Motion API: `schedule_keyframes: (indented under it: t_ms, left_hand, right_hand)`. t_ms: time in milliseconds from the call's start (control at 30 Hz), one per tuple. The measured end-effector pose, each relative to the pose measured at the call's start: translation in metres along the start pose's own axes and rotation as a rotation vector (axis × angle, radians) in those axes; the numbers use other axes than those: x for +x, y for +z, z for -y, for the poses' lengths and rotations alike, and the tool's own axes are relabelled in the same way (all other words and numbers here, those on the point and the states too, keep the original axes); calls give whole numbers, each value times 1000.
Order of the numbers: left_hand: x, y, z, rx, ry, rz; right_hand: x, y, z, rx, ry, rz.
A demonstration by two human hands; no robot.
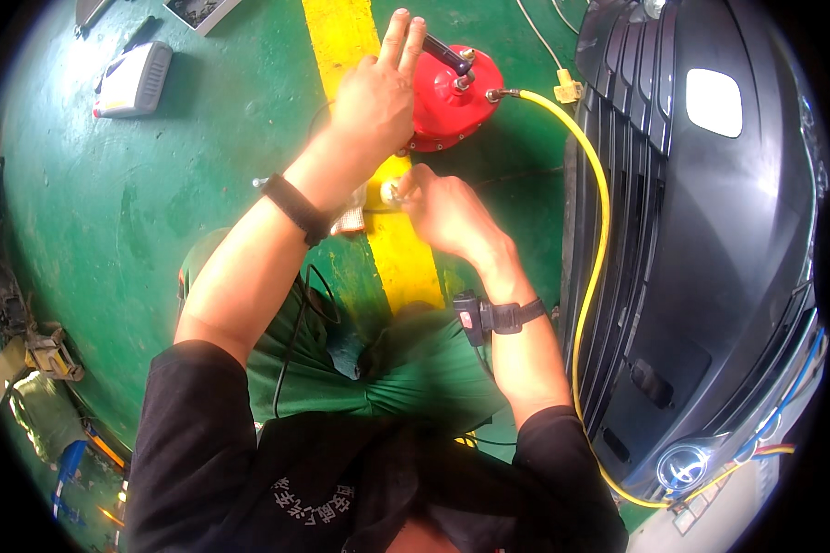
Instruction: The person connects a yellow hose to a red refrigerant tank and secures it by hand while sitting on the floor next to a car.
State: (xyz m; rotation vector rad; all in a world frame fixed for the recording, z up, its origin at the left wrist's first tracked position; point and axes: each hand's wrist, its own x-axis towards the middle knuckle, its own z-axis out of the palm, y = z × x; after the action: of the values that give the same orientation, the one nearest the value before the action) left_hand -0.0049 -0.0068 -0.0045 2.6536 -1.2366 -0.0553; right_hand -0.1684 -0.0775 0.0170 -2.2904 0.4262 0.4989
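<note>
A round red tank (pixel 447 115) with metal fittings on top stands on the floor ahead of me. My left hand (pixel 375 103) lies against its left side, index and middle fingers stretched out. Beside those fingertips, a black handle (pixel 447 57) slants toward the top fittings; whether the hand touches it is unclear. Nearer to me, my right hand (pixel 444 210) is closed in a pinch, at a small silvery piece (pixel 391 192) over the yellow floor stripe (pixel 404 263). A white knitted cloth with a reddish edge (pixel 349 219) lies partly hidden behind my left wrist.
A yellow hose (pixel 602 198) runs from the tank along a dark car bumper (pixel 719 249) on the right. A white plastic jug (pixel 134 81) and a grey tray (pixel 203 11) are at the upper left. A black cable (pixel 291 355) hangs over my green trousers.
</note>
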Motion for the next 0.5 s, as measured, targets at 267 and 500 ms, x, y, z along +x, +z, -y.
schedule_keyframes:
  t_ms: [267, 500]
  left_hand:
    - [0, -4, 0, -19, 9, 17]
    - [-2, -3, -1, -87, 0, -60]
  right_hand:
    - [0, -3, 3, 7, -27, -16]
    - [-1, -5, 8, 39, -38, -18]
